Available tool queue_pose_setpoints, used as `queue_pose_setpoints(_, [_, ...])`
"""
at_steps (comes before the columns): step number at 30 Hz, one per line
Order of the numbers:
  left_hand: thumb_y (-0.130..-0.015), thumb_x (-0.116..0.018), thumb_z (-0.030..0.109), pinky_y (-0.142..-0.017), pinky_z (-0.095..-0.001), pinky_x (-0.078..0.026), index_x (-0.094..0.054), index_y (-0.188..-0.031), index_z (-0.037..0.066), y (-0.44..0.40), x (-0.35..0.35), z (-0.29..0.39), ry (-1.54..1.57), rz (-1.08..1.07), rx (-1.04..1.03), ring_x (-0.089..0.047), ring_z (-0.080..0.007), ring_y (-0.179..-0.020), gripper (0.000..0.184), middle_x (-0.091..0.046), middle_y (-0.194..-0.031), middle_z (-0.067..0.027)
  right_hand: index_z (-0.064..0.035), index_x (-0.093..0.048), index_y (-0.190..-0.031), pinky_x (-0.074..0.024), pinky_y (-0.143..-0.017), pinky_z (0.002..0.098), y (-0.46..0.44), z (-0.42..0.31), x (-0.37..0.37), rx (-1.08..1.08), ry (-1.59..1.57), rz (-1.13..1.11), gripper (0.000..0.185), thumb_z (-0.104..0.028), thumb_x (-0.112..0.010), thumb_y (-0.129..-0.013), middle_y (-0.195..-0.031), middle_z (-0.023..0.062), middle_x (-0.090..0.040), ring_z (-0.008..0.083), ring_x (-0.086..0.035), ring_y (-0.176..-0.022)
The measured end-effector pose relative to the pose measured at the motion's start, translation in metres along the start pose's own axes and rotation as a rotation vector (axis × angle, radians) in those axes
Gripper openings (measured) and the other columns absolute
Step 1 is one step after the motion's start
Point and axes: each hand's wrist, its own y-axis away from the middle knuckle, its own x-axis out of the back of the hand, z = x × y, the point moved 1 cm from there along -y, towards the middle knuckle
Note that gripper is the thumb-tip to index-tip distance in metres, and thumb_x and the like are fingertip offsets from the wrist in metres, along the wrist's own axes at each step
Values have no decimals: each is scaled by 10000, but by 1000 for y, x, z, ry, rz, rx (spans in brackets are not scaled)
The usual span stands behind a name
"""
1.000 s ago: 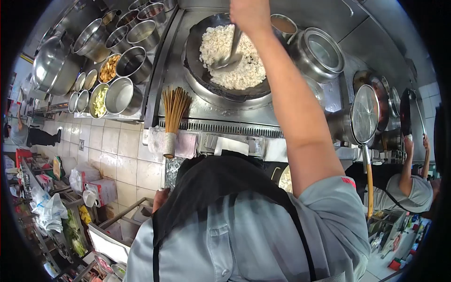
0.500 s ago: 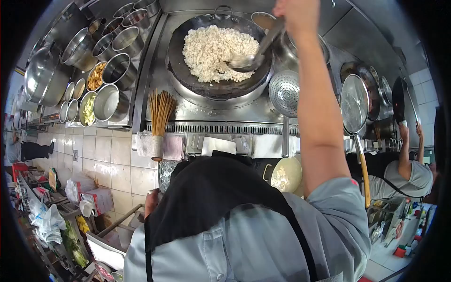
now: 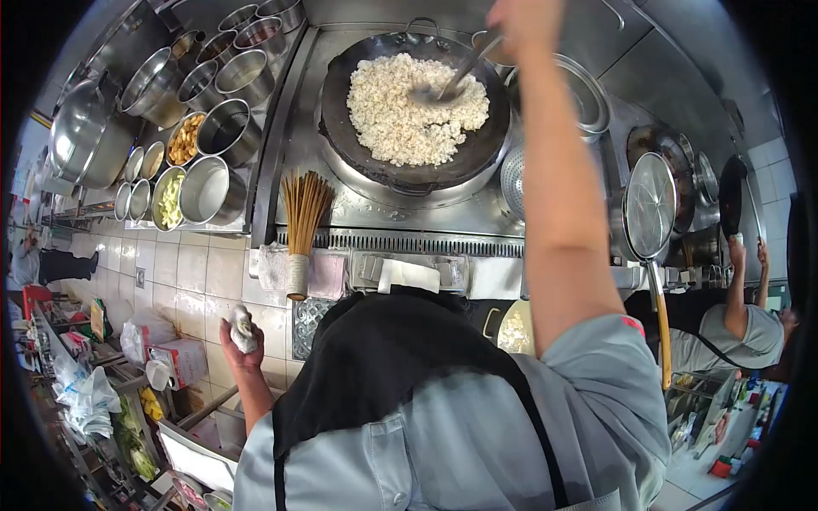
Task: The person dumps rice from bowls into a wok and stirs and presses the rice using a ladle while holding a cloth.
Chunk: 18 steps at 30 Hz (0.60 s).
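A large dark wok sits on the stove, holding a broad mound of white rice. My right hand, at the top edge of the view, is closed around the handle of a metal ladle. The ladle's bowl rests on the rice, right of its middle. Low on the left, my left hand grips a crumpled whitish cloth beside my body, away from the wok. A perforated skimmer lies right of the wok, partly hidden by my right forearm.
A bamboo brush stands at the stove's front left. Metal pots, some with food, crowd the left counter. A wire strainer is at the right. Another person handles a pan at far right. A pale bowl sits near my waist.
My left hand has come out from beside my body to the left, showing the cloth. The ladle has moved up and slightly left over the rice. The view has shifted slightly.
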Motion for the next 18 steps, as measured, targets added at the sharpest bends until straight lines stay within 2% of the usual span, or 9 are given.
queue_pose_setpoints(2, [-1005, -565, 546, -575, -353, -590, -664, -1197, 54, -7, -32, 11, 33, -210, 8, -716, -211, -720, 538, -742, -927, -106, -139, -456, -792, -358, -374, 307, 15, -3, -20, -236, -119, -55, 308, -265, -654, -990, -543, -31, -400, 129, -407, -391])
queue_pose_setpoints(3, [-1005, -570, 544, -567, -353, -593, -657, -1211, 50, -6, -58, 14, 17, -155, 17, -713, -208, -705, 542, -739, -920, -108, -141, -452, -793, -356, -376, 306, 26, -6, -31, -356, -181, -79, 308, -261, -656, -990, -546, -31, -401, 127, -406, -396])
queue_pose_setpoints(4, [-1005, -575, 542, -559, -352, -597, -650, -1224, 47, 4, -83, 16, -15, -91, 42, -710, -205, -691, 547, -737, -913, -110, -141, -454, -796, -354, -377, 307, 37, -18, -38, -326, -183, -150, 304, -258, -656, -990, -547, -30, -403, 127, -407, -399])
queue_pose_setpoints(7, [-1011, -584, 472, -613, -354, -616, -604, -1288, 28, 19, -166, 7, -83, -150, 134, -728, -228, -763, 523, -727, -992, -138, -148, -449, -779, -352, -384, 300, 38, -95, -69, -183, -216, -372, 308, -243, -645, -996, -549, -24, -396, 121, -400, -403])
queue_pose_setpoints(10, [-1014, -580, 447, -670, -391, -625, -564, -1322, 9, -1, -209, -26, -61, -267, 303, -727, -257, -848, 536, -710, -1079, -152, -134, -460, -740, -365, -400, 318, 66, -99, -92, -159, -127, -296, 330, -233, -635, -1001, -545, -11, -419, 136, -432, -409])
queue_pose_setpoints(12, [-1013, -576, 460, -727, -420, -627, -571, -1320, 22, -27, -227, -51, -139, -547, 413, -722, -279, -890, 535, -705, -1104, -145, -105, -495, -718, -379, -418, 344, 71, -19, -100, -192, -41, -296, 334, -218, -629, -1002, -542, 8, -466, 161, -475, -419])
queue_pose_setpoints(13, [-1017, -571, 458, -758, -434, -621, -574, -1323, 39, -30, -247, -65, -134, -503, 453, -715, -285, -924, 519, -701, -1119, -146, -67, -537, -728, -388, -430, 365, 60, -23, -99, -185, -34, -349, 338, -245, -631, -1000, -543, 28, -505, 182, -506, -429])
queue_pose_setpoints(17, [-1041, -532, 460, -870, -496, -580, -576, -1325, 103, -41, -287, -95, -173, -491, 716, -686, -311, -1029, 458, -688, -1165, -147, -40, -544, -738, -401, -443, 365, 67, -119, -98, -181, 141, -329, 386, -310, -627, -1001, -558, 20, -517, 175, -505, -440])
queue_pose_setpoints(18, [-1048, -517, 461, -894, -511, -564, -570, -1325, 108, -45, -296, -104, -180, -457, 722, -677, -313, -1052, 452, -684, -1180, -144, -38, -546, -740, -403, -445, 363, 83, -133, -90, -20, 207, -307, 383, -307, -632, -1000, -563, 18, -520, 168, -500, -444])
